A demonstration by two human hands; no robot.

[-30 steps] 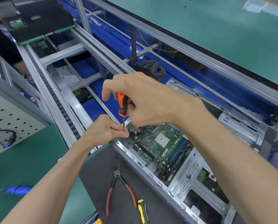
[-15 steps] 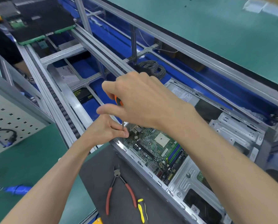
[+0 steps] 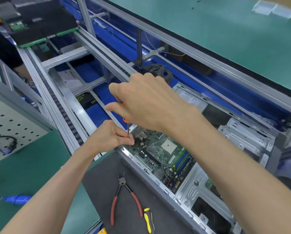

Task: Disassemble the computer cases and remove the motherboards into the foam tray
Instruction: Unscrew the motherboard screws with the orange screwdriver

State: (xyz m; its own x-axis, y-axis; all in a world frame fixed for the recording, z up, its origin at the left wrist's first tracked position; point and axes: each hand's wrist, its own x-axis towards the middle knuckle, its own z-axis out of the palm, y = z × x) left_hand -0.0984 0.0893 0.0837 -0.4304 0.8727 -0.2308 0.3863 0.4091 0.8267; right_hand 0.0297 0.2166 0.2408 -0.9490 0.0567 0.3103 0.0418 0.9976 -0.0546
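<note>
An open grey computer case (image 3: 188, 198) lies on its side with a green motherboard (image 3: 160, 156) inside. My right hand (image 3: 146, 102) grips the orange handle of a screwdriver (image 3: 127, 128) held upright over the board's near-left corner. The handle is mostly hidden under my fingers. My left hand (image 3: 111, 137) pinches the metal shaft just above the tip. A black foam tray (image 3: 45, 22) with a board in it sits far up the conveyor at top left.
Red-handled cutters (image 3: 124, 196) and a yellow-handled tool (image 3: 148, 220) lie on the dark mat (image 3: 104, 179) near the case. Conveyor rails (image 3: 60, 105) run from top left. A coil of grey cable (image 3: 160, 71) lies behind my right hand. A pegboard (image 3: 9, 125) stands at left.
My right hand has turned over the screwdriver handle, now covering most of the orange grip. My left hand stays pinched on the shaft at the same corner.
</note>
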